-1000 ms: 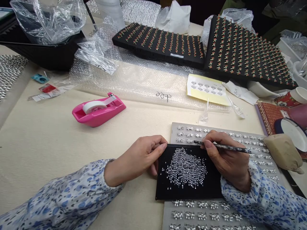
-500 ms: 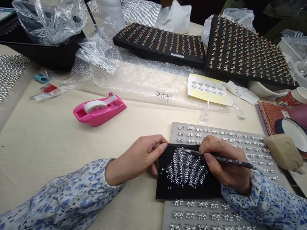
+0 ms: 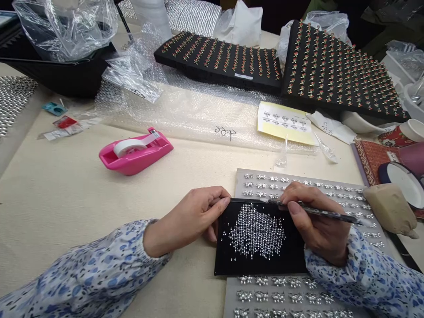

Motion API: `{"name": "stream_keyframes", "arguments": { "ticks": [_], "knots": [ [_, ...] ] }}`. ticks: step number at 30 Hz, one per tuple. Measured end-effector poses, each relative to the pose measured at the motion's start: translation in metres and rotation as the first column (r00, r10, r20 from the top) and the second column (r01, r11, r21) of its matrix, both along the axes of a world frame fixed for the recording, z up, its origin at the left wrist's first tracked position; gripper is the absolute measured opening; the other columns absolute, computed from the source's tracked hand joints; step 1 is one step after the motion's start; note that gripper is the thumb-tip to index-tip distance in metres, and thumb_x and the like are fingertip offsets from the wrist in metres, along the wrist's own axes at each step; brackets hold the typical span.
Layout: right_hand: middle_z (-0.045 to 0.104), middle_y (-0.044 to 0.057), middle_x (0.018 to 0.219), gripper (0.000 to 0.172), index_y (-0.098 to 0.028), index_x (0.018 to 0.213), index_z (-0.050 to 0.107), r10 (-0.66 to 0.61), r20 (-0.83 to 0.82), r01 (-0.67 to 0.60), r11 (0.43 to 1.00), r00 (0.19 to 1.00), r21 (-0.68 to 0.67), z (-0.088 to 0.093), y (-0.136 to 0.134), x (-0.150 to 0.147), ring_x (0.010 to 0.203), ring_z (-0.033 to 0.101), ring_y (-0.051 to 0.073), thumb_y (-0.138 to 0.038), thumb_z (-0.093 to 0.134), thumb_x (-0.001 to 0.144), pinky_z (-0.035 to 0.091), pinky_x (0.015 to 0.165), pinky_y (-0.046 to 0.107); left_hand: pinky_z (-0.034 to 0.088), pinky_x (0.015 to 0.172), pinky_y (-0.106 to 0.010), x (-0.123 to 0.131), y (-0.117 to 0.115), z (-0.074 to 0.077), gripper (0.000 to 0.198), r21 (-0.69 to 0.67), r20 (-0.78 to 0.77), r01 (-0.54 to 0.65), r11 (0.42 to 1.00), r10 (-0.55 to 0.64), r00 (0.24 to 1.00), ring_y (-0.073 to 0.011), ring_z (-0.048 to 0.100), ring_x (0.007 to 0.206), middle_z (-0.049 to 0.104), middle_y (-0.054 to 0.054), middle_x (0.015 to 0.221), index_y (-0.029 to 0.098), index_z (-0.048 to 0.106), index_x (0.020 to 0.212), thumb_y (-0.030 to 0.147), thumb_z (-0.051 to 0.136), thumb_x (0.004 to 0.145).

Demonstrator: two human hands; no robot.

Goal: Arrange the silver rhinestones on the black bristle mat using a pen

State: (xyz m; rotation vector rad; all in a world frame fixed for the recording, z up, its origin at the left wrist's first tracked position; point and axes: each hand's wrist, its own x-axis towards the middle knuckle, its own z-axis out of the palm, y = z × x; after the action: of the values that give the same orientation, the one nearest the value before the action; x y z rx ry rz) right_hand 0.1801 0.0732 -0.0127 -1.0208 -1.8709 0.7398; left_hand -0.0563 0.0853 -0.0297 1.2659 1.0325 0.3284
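Observation:
My left hand [image 3: 195, 214] grips the top left corner of a flat black tray [image 3: 228, 267], thumb on top and fingers underneath. Small shiny rhinestones [image 3: 256, 232] lie in a dense patch on the tray. Closed around a dark, pen-like stick with a pale pointed tip [image 3: 326, 213] is my right hand [image 3: 314, 221]. Its tip is at the tray's upper edge, above the rhinestones; whether a stone sticks to it is too small to tell. Beneath the tray lies a grey board [image 3: 240, 179] with rows of silver flower-shaped pieces, partly covered by the tray and my right arm.
A pink tape dispenser [image 3: 135, 152] stands left of the tray. Bubble wrap [image 3: 185, 117], a label sheet [image 3: 285, 126] and two black foam boards [image 3: 218, 59] [image 3: 344, 70] of small jewellery are behind. A beige lump [image 3: 391, 207] sits at the grey board's right.
The stick's tip has moved up and right, from the top of the rhinestone patch to the tray's upper edge. My left hand keeps its hold on the tray corner.

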Motion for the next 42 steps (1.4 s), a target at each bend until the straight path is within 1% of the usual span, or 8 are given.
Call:
{"name": "stream_keyframes", "arguments": {
  "ticks": [4,12,17,24,27,31,35,42],
  "knots": [
    [0.058,0.002,0.074,0.014,-0.018,0.083,0.059,-0.075,0.089,0.076,0.997,0.993,-0.008,0.0002,0.0023,0.0016,0.068,0.056,0.013,-0.008,0.051,0.077,0.043,0.059,0.030,0.045,0.038,-0.014,-0.0002,-0.0003,0.0002,0.023,-0.005,0.003,-0.002,1.000,0.002,1.000,-0.0118,0.062,0.044,0.062,0.001,0.058,0.016,0.050,0.088,0.037,0.041,0.091],
    [0.058,0.002,0.075,0.012,-0.018,0.083,0.057,-0.057,0.123,0.058,0.998,0.991,-0.005,-0.0006,0.0030,0.0013,0.070,0.056,0.014,-0.010,0.050,0.077,0.044,0.063,0.031,0.045,0.038,-0.014,-0.0009,-0.0004,0.0003,0.023,0.011,-0.001,0.003,1.000,-0.003,1.000,-0.0115,0.061,0.043,0.061,0.002,0.058,0.016,0.050,0.088,0.037,0.040,0.091],
    [0.058,0.002,0.074,0.012,-0.018,0.083,0.057,-0.050,0.144,0.054,0.998,0.988,-0.025,-0.0003,0.0035,0.0012,0.068,0.055,0.014,-0.010,0.050,0.078,0.044,0.062,0.032,0.045,0.037,-0.013,-0.0008,-0.0002,0.0013,0.023,0.002,0.009,-0.001,1.000,0.001,1.000,-0.0113,0.062,0.044,0.061,0.001,0.059,0.016,0.050,0.088,0.037,0.041,0.091],
    [0.058,0.003,0.075,0.014,-0.018,0.083,0.058,-0.067,0.096,0.069,0.998,0.993,-0.013,0.0005,0.0026,0.0008,0.069,0.055,0.014,-0.009,0.050,0.077,0.043,0.060,0.032,0.045,0.038,-0.014,0.0001,0.0005,0.0002,0.023,0.005,-0.001,-0.001,1.000,0.001,1.000,-0.0120,0.062,0.044,0.062,0.001,0.058,0.016,0.050,0.088,0.037,0.041,0.091],
    [0.057,0.003,0.074,0.018,-0.018,0.086,0.058,-0.033,0.022,0.033,0.999,0.999,-0.026,-0.0003,0.0007,0.0018,0.068,0.054,0.015,-0.007,0.050,0.076,0.043,0.059,0.033,0.046,0.038,-0.015,0.0001,0.0004,0.0003,0.024,-0.005,-0.004,0.002,1.000,-0.002,1.000,-0.0125,0.062,0.044,0.062,0.001,0.058,0.016,0.050,0.089,0.037,0.040,0.091],
    [0.057,0.004,0.073,0.022,-0.017,0.089,0.059,0.081,-0.062,-0.082,0.997,0.995,-0.011,-0.0013,-0.0020,0.0034,0.066,0.054,0.015,-0.005,0.048,0.074,0.045,0.059,0.035,0.046,0.039,-0.015,0.0000,0.0008,0.0007,0.024,0.000,0.005,0.009,1.000,-0.009,1.000,-0.0127,0.062,0.045,0.062,0.000,0.059,0.016,0.050,0.089,0.037,0.039,0.091],
    [0.056,0.003,0.070,0.019,-0.017,0.085,0.057,0.163,-0.018,-0.164,0.986,0.986,-0.040,-0.0013,-0.0038,0.0040,0.063,0.052,0.014,-0.006,0.047,0.074,0.045,0.057,0.035,0.046,0.038,-0.015,0.0003,0.0008,0.0011,0.023,0.000,-0.005,0.006,1.000,-0.006,1.000,-0.0129,0.062,0.044,0.062,0.000,0.058,0.016,0.050,0.089,0.036,0.040,0.091],
    [0.057,0.004,0.072,0.019,-0.018,0.086,0.055,0.188,0.048,-0.185,0.981,0.981,-0.062,-0.0009,-0.0028,0.0026,0.064,0.052,0.014,-0.005,0.047,0.074,0.046,0.058,0.034,0.046,0.038,-0.015,-0.0003,-0.0005,0.0024,0.023,-0.001,-0.006,0.002,1.000,-0.002,1.000,-0.0130,0.062,0.044,0.062,0.001,0.057,0.016,0.049,0.088,0.036,0.040,0.091]
  ]
}}
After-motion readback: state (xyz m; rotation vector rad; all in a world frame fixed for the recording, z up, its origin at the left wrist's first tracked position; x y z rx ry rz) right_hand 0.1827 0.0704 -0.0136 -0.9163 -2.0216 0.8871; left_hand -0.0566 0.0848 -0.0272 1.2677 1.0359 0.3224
